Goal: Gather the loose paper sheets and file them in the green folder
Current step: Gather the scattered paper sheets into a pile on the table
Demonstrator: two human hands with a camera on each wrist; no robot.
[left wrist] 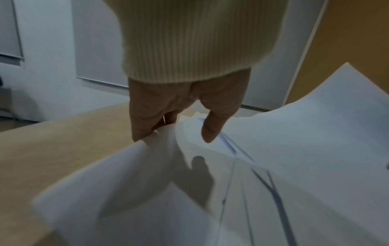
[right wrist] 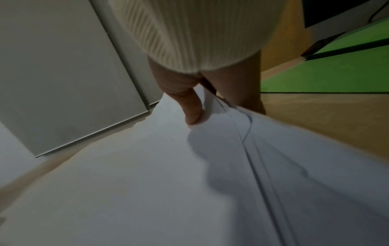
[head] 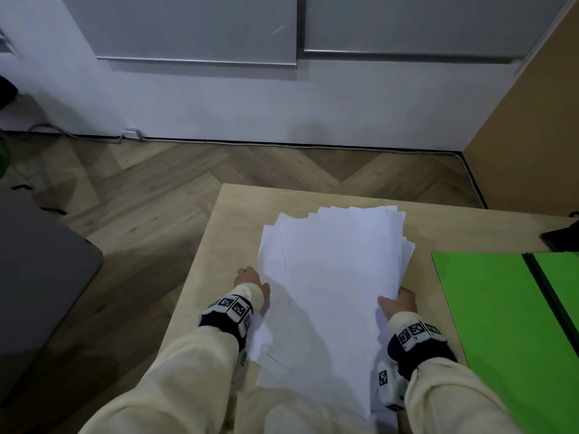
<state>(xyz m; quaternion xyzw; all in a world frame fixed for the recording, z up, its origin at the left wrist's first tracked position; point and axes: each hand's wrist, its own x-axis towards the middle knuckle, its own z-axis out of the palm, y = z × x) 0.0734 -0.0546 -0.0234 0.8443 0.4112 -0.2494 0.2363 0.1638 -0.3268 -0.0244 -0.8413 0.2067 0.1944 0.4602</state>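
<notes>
A ragged stack of white paper sheets (head: 332, 283) lies on the light wooden table (head: 225, 220), its edges fanned out. My left hand (head: 250, 278) grips the stack's left edge, thumb on top and fingers beneath, as the left wrist view shows with the sheets (left wrist: 231, 174) curling up. My right hand (head: 399, 300) pinches the right edge, thumb on top of the paper (right wrist: 147, 166). The green folder (head: 501, 314) lies open and flat on the table to the right of the stack; it also shows in the right wrist view as the green folder (right wrist: 328, 74).
A dark flat object (head: 560, 236) sits at the table's far right, beyond the folder. Herringbone wood floor (head: 156, 183) and a white wall lie past the table's far edge. A grey seat (head: 37, 277) stands to the left. A brown panel (head: 532, 104) rises at right.
</notes>
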